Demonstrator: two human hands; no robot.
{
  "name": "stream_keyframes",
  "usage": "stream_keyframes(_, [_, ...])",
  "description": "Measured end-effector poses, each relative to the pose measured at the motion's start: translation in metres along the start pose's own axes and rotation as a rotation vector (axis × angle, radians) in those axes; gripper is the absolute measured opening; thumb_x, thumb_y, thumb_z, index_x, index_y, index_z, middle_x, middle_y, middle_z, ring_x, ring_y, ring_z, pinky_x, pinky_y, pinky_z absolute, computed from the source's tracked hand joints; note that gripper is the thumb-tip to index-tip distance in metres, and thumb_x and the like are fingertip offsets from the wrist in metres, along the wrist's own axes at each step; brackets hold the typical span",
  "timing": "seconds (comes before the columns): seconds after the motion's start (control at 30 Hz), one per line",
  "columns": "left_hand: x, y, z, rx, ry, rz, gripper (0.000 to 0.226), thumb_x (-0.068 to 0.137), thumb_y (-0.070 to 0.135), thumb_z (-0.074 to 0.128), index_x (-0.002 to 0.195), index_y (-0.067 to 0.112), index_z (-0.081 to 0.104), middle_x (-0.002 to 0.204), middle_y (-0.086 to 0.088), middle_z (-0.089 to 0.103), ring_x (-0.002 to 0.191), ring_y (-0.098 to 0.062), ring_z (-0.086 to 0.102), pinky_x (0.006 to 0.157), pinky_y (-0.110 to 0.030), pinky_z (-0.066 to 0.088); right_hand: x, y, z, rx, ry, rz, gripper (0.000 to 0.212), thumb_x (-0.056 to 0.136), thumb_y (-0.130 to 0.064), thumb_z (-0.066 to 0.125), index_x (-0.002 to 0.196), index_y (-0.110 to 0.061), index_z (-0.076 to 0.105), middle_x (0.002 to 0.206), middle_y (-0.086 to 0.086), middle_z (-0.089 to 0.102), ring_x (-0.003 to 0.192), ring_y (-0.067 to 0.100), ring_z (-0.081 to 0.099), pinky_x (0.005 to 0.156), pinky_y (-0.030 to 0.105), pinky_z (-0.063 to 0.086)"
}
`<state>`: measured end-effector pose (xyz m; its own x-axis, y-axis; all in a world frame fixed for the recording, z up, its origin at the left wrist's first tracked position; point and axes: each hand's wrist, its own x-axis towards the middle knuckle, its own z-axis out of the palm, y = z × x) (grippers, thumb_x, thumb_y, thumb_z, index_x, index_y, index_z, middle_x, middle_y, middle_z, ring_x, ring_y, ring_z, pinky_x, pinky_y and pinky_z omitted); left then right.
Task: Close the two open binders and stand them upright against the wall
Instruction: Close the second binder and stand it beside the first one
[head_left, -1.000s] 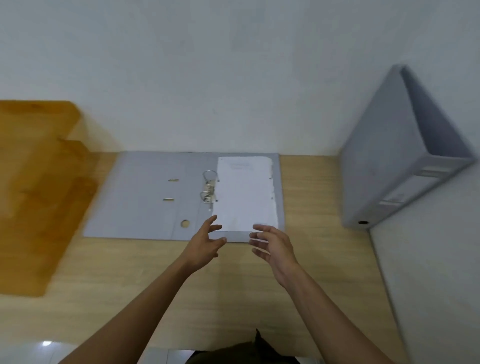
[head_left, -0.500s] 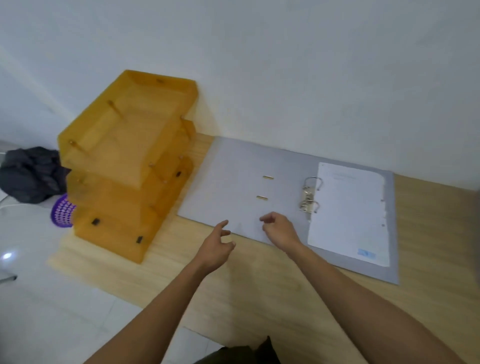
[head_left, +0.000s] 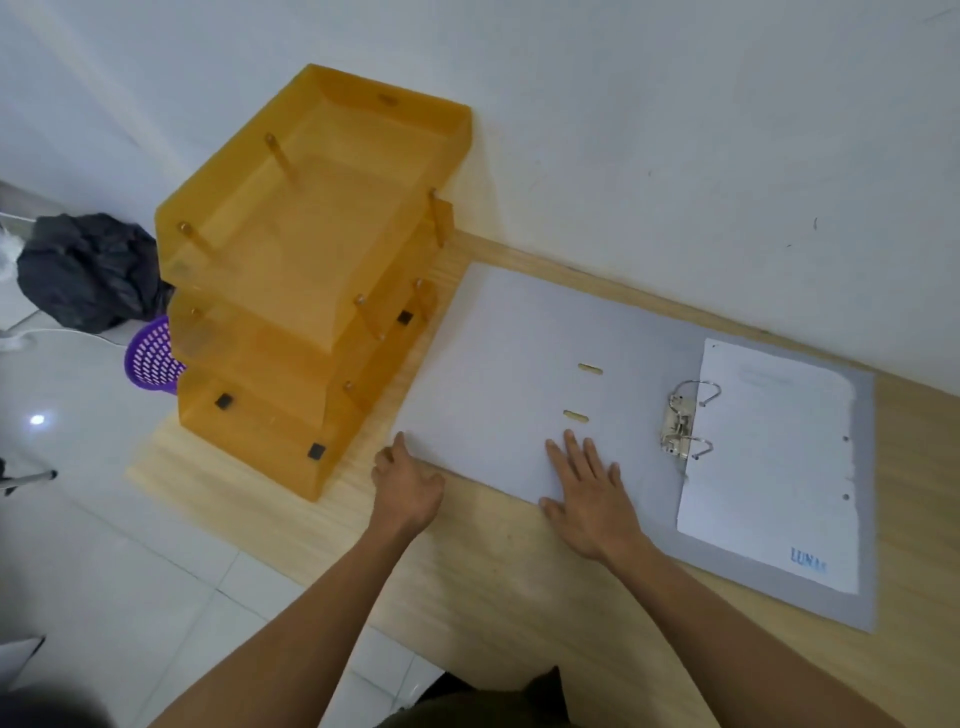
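the fingers (head_left: 571, 452) of the right hand (head_left: 589, 499) are spread and pressed flat on the open left cover of the grey binder (head_left: 498, 374), gripping nothing. the left hand (head_left: 405, 486) sits at that cover's near left corner, fingers curled loosely at the edge, thumb up. the binder lies open on the wooden table (head_left: 519, 571) near the wall (head_left: 675, 156), beside the orange tray stack (head_left: 311, 270), paper (head_left: 774, 467) on its right side by the metal rings (head_left: 688, 421).

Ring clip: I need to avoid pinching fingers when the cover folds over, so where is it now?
The ring clip sits right of centre in the head view, on the open binder, beside the paper's left edge and right of the right hand.
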<state>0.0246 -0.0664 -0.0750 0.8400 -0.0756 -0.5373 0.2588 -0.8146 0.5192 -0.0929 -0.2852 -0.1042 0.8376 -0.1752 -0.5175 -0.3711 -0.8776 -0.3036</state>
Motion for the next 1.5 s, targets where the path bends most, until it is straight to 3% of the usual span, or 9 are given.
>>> stream_keyframes(0.2, [0.000, -0.013, 0.009, -0.017, 0.149, -0.064, 0.095, 0.089, 0.035, 0.070, 0.160, 0.006, 0.014, 0.167, -0.018, 0.017, 0.152, -0.040, 0.017, 0.116, -0.056, 0.030, -0.020, 0.001, 0.003, 0.072, 0.059, 0.005, 0.065, 0.100, -0.050, 0.040, 0.159, -0.031, 0.023, 0.171, -0.002, 0.010, 0.157, 0.022, 0.011, 0.125, 0.043, 0.019])
stream_keyframes(0.37, [-0.002, -0.020, 0.008, -0.076, 0.145, -0.108, 0.090, 0.088, 0.045, 0.070, 0.158, 0.011, 0.024, 0.158, -0.019, 0.033, 0.144, -0.042, 0.029, 0.111, -0.057, 0.034, -0.032, -0.004, 0.003, 0.016, 0.111, 0.002, 0.050, 0.096, -0.051, 0.045, 0.138, -0.024, 0.051, 0.147, 0.001, 0.045, 0.131, 0.023, 0.044, 0.099, 0.038, 0.047])
stream_keyframes(0.63, [-0.032, -0.043, -0.019, -0.327, -0.147, 0.014, 0.057, 0.089, 0.053, 0.066, 0.136, 0.021, 0.060, 0.121, 0.003, 0.070, 0.095, -0.010, 0.068, 0.073, -0.024, 0.052, -0.019, -0.037, -0.005, 0.472, 0.105, 0.121, 0.061, 0.096, -0.055, 0.048, 0.151, -0.031, 0.040, 0.153, 0.003, 0.030, 0.141, 0.027, 0.027, 0.114, 0.040, 0.029])
stream_keyframes(0.8, [-0.055, -0.011, -0.054, -0.426, -0.143, 0.176, 0.036, 0.097, 0.042, 0.061, 0.131, 0.030, 0.061, 0.116, 0.016, 0.071, 0.105, -0.015, 0.070, 0.082, -0.032, 0.057, -0.025, -0.059, -0.021, 0.706, 0.059, 0.109, 0.065, 0.097, -0.057, 0.046, 0.156, -0.035, 0.031, 0.158, 0.004, 0.020, 0.148, 0.029, 0.017, 0.119, 0.040, 0.021])
stream_keyframes(0.93, [-0.072, 0.027, -0.083, -0.495, -0.200, 0.234, 0.029, 0.100, 0.034, 0.059, 0.126, 0.027, 0.067, 0.123, 0.001, 0.074, 0.109, -0.025, 0.072, 0.096, -0.049, 0.057, -0.036, -0.079, -0.055, 0.942, 0.003, 0.061, 0.068, 0.096, -0.061, 0.045, 0.158, -0.039, 0.026, 0.164, 0.001, 0.013, 0.153, 0.025, 0.020, 0.121, 0.039, 0.024])
stream_keyframes(1.03, [-0.094, 0.071, -0.087, -0.604, -0.386, 0.309, 0.026, 0.099, 0.045, 0.054, 0.116, 0.043, 0.074, 0.123, 0.000, 0.075, 0.104, -0.021, 0.075, 0.084, -0.038, 0.062, -0.053, -0.081, -0.081, 1.080, 0.023, 0.001, 0.072, 0.094, -0.067, 0.044, 0.158, -0.045, 0.020, 0.169, -0.009, 0.008, 0.155, 0.019, 0.018, 0.121, 0.050, 0.028])
stream_keyframes(1.17, [-0.110, 0.119, -0.060, -0.772, -0.638, 0.391, 0.059, 0.098, 0.066, 0.034, 0.145, 0.036, 0.054, 0.140, -0.001, 0.067, 0.125, -0.025, 0.066, 0.095, -0.040, 0.058, -0.076, -0.073, -0.126, 1.300, 0.068, -0.068, 0.069, 0.092, -0.071, 0.041, 0.155, -0.050, 0.023, 0.162, -0.022, 0.025, 0.151, 0.015, 0.029, 0.111, 0.055, 0.043])
stream_keyframes(1.33, [-0.129, 0.173, -0.001, -0.701, -0.535, 0.474, 0.060, 0.098, 0.068, 0.033, 0.143, 0.036, 0.055, 0.142, -0.008, 0.063, 0.128, -0.030, 0.062, 0.096, -0.043, 0.057, -0.104, -0.034, -0.183, 1.435, 0.180, -0.085, 0.058, 0.094, -0.066, 0.044, 0.146, -0.041, 0.042, 0.140, -0.015, 0.051, 0.135, 0.023, 0.052, 0.097, 0.054, 0.056])
stream_keyframes(1.5, [-0.136, 0.198, 0.052, -0.459, -0.572, 0.641, 0.054, 0.105, 0.055, 0.028, 0.158, 0.047, 0.018, 0.160, 0.032, 0.023, 0.144, 0.012, 0.029, 0.127, -0.036, 0.017, -0.121, 0.013, -0.210, 1.322, 0.347, 0.049, 0.059, 0.094, -0.043, 0.061, 0.148, -0.030, 0.042, 0.139, -0.003, 0.059, 0.120, 0.024, 0.064, 0.086, 0.046, 0.062])
